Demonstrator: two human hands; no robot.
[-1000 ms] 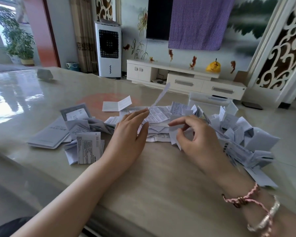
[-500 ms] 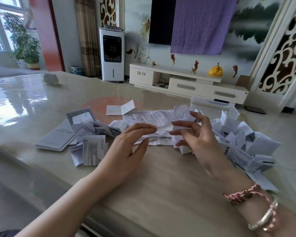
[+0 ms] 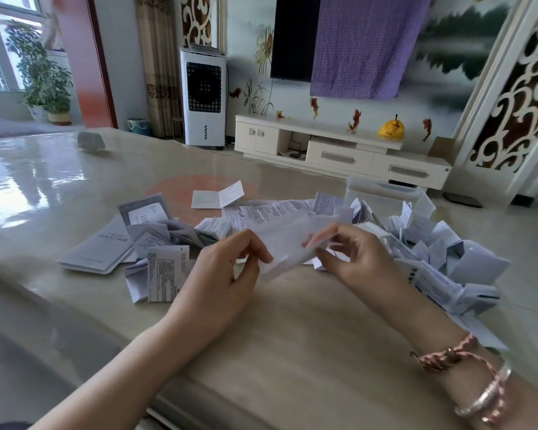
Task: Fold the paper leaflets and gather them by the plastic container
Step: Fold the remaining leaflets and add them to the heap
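You hold one leaflet (image 3: 288, 246) between both hands, just above the surface (image 3: 292, 330).

Your left hand (image 3: 227, 274) pinches its near left end and your right hand (image 3: 351, 256) pinches its far right end, so its long axis runs across from hand to hand, slightly tilted. The folded pile (image 3: 448, 262) and the plastic container (image 3: 382, 193) lie to the right and farther away, so your right hand is nearer to them for the put-down. Unfolded leaflets (image 3: 156, 252) wait at the left.

Folded leaflets (image 3: 441, 259) right, before container (image 3: 382, 190); unfolded leaflets (image 3: 156, 243) left.
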